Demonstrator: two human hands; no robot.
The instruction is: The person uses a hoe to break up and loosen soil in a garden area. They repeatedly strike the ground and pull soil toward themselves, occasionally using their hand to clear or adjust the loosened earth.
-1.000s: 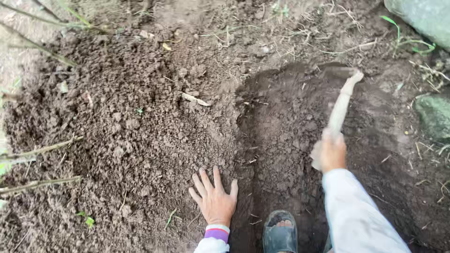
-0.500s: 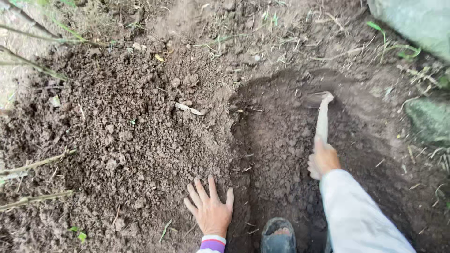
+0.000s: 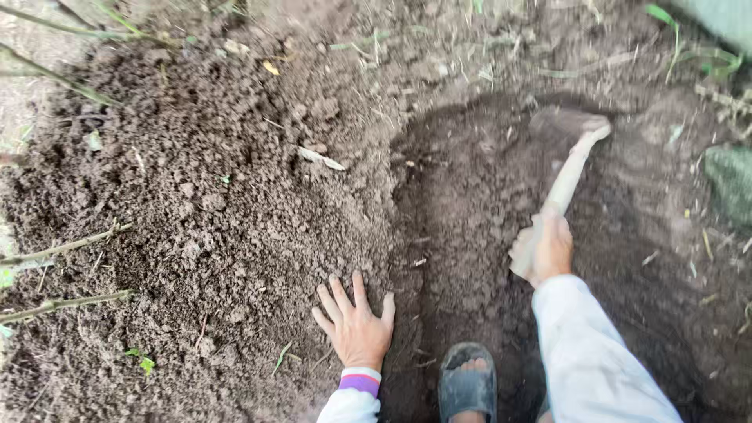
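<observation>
My right hand (image 3: 545,249) grips the pale wooden handle of a small hoe (image 3: 567,175). Its soil-caked blade (image 3: 562,122) is at the far wall of a dug pit (image 3: 486,235) of dark earth. My left hand (image 3: 356,324) lies flat, fingers spread, on the heap of loose brown soil (image 3: 219,211) at the pit's left edge. It holds nothing. Both arms wear white sleeves, the left with a purple cuff band.
My foot in a dark sandal (image 3: 466,382) stands in the pit at the bottom edge. Thin dry stems (image 3: 63,247) lie on the left. A grey-green stone (image 3: 730,182) sits at the right, with grass blades (image 3: 666,23) above it.
The hoe swung down and back up, its blade now at the pit's far wall again. My left hand stayed pressed on the soil heap.
</observation>
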